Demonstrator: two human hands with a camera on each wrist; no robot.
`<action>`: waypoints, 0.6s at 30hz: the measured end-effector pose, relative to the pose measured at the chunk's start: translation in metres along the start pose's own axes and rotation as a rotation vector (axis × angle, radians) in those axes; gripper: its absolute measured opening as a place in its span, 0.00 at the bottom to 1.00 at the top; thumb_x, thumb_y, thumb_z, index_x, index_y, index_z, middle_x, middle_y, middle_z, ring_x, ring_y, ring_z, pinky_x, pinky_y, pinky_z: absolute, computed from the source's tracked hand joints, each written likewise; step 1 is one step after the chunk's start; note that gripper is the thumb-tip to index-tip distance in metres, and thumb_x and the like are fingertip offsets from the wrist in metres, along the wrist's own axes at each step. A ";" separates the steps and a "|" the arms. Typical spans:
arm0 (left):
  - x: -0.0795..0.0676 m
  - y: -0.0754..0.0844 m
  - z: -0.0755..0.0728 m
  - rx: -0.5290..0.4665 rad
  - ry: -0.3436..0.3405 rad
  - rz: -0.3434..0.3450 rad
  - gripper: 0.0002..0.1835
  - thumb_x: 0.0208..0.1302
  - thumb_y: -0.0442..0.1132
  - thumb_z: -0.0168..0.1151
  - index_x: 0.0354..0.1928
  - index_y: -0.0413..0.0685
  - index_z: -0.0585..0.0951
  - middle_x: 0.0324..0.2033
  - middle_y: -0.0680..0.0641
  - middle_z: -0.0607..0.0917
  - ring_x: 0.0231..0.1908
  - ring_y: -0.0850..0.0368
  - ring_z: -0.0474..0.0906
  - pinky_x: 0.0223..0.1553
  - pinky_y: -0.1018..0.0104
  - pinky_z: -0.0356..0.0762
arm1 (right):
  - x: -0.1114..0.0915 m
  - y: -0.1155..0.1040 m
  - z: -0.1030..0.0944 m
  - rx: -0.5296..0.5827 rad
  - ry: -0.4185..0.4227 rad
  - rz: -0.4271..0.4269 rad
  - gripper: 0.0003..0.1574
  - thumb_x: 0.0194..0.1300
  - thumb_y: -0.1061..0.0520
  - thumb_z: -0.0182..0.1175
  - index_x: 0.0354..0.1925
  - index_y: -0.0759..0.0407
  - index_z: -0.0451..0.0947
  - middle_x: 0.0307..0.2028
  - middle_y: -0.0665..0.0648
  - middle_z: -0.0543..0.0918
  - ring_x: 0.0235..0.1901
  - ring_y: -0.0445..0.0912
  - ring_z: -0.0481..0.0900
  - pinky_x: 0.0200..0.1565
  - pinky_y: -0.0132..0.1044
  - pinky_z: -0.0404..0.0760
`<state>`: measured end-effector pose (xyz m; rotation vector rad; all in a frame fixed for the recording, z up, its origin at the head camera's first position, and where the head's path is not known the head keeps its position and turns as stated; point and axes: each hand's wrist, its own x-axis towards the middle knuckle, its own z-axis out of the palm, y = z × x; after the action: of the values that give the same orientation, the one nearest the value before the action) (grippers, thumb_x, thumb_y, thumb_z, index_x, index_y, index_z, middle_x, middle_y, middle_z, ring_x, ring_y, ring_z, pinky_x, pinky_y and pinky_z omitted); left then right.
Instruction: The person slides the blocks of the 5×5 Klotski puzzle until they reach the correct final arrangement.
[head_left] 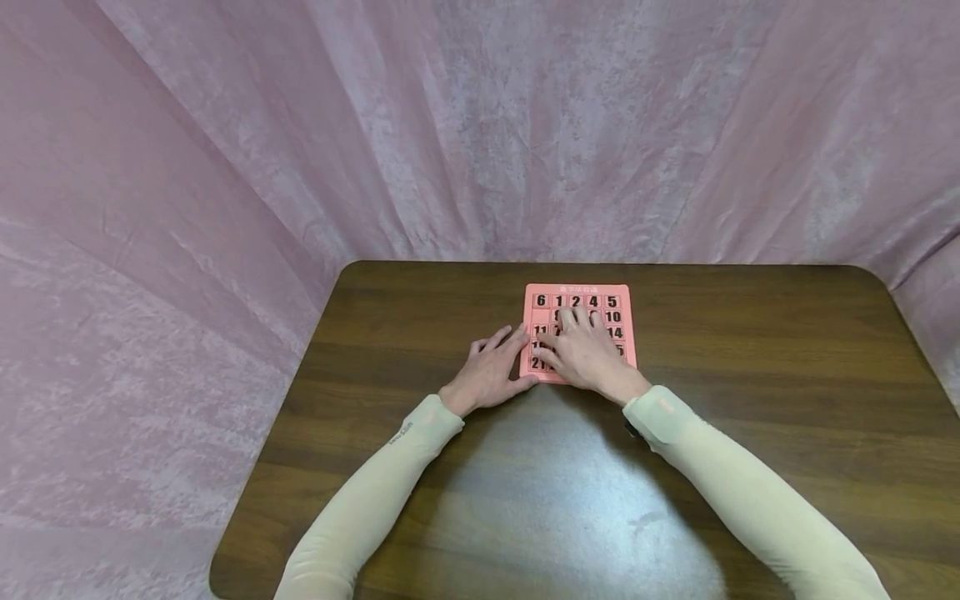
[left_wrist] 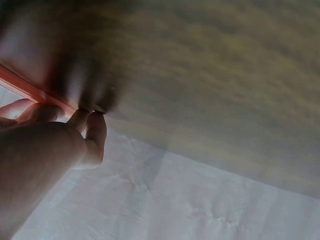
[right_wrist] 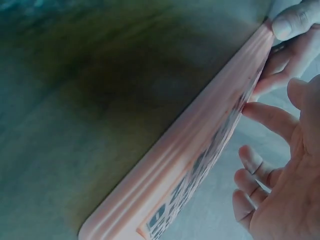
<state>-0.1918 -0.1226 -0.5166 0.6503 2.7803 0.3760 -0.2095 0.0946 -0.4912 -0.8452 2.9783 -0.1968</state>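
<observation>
A pink number sliding puzzle lies on the table, its square tiles marked with black numbers. Row one reads 6, 1, 2, 4, 5, and below the 6 is a bare pink slot. My left hand rests at the puzzle's left edge, fingers spread, the thumb by the near left corner. Over the middle tiles lies my right hand, covering several of them. In the right wrist view one fingertip of the right hand meets the tile face, while its other fingers are loosely bent above the puzzle.
A dark brown wooden table with rounded corners carries the puzzle near its far edge. Pink velvety curtain hangs behind the table and along its left side. Pale sleeves cover both forearms.
</observation>
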 end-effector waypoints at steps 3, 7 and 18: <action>0.000 0.000 0.000 -0.007 0.004 -0.002 0.46 0.79 0.67 0.57 0.88 0.53 0.58 0.89 0.50 0.54 0.88 0.45 0.51 0.79 0.36 0.61 | -0.004 0.000 0.000 -0.030 0.009 0.000 0.31 0.84 0.33 0.52 0.74 0.41 0.81 0.68 0.72 0.75 0.70 0.70 0.70 0.71 0.70 0.67; -0.001 0.001 -0.001 -0.006 0.010 0.002 0.45 0.79 0.65 0.58 0.87 0.51 0.60 0.89 0.49 0.54 0.88 0.44 0.52 0.79 0.36 0.61 | -0.006 0.001 0.002 -0.066 0.020 -0.004 0.32 0.84 0.32 0.51 0.75 0.39 0.79 0.67 0.72 0.76 0.70 0.70 0.70 0.71 0.70 0.68; -0.001 0.003 -0.002 -0.004 -0.010 -0.004 0.45 0.80 0.65 0.58 0.88 0.52 0.59 0.90 0.50 0.53 0.89 0.45 0.51 0.79 0.35 0.61 | 0.001 0.009 0.002 -0.078 0.020 0.019 0.31 0.84 0.33 0.50 0.76 0.36 0.77 0.62 0.71 0.77 0.65 0.67 0.72 0.65 0.65 0.71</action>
<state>-0.1902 -0.1213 -0.5142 0.6433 2.7706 0.3772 -0.2150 0.1015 -0.4943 -0.8259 3.0291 -0.0899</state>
